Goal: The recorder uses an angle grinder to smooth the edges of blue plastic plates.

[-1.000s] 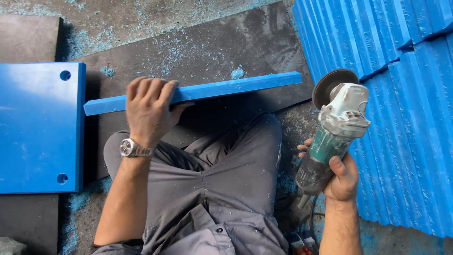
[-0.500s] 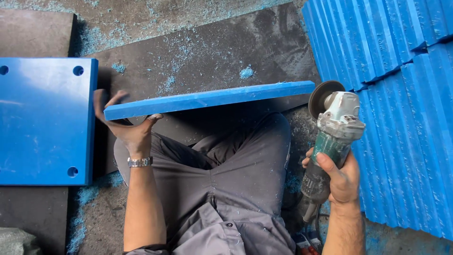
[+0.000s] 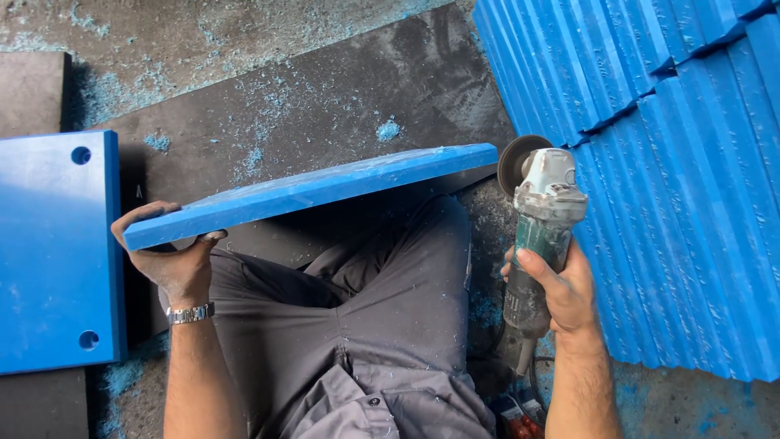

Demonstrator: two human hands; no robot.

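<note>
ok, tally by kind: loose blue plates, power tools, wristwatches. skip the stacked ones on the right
Blue plates: 2, the held plate in the left hand, and the drilled plate lying flat at left
Angle grinder: 1, in the right hand
Wristwatch: 1, on the left wrist
Total: 4

Plastic board (image 3: pixel 313 189): across the lap, left end in left hand (image 3: pixel 175 264). Angle grinder (image 3: pixel 540 228): in right hand (image 3: pixel 565 289), just beside board's right end. Drilled panel (image 3: pixel 53 252): floor, far left. Stacked slabs (image 3: pixel 674 179): right. Mat (image 3: pixel 325 97): beyond the board.
</note>
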